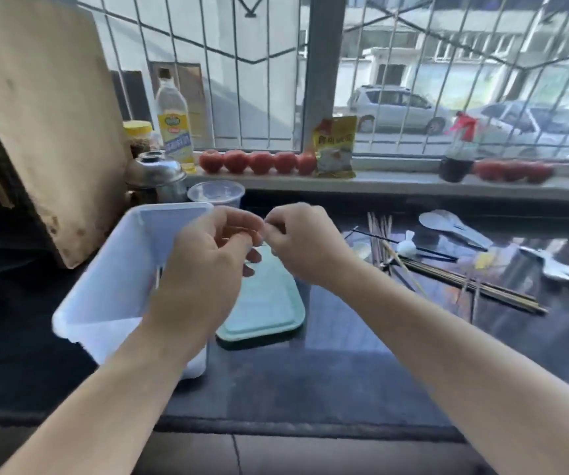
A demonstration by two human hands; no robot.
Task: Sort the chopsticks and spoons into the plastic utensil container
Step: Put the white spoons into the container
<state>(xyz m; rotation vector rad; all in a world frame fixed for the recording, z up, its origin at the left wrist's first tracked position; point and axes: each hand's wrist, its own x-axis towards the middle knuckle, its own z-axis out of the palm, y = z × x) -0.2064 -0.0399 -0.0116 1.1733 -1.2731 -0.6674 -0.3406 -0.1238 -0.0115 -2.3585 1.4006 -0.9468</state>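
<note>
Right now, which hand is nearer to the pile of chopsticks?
Right. The right hand hovers just left of the chopsticks; the left hand is farther away, over the plastic container.

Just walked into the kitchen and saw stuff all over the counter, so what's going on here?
A person is sorting utensils. Both hands, left hand and right hand, meet over the clear plastic container, fingers curled; whether they hold anything is too blurred to tell. The green lid lies beside the container. The chopsticks and spoons lie on the dark counter to the right, not yet sorted.
</note>
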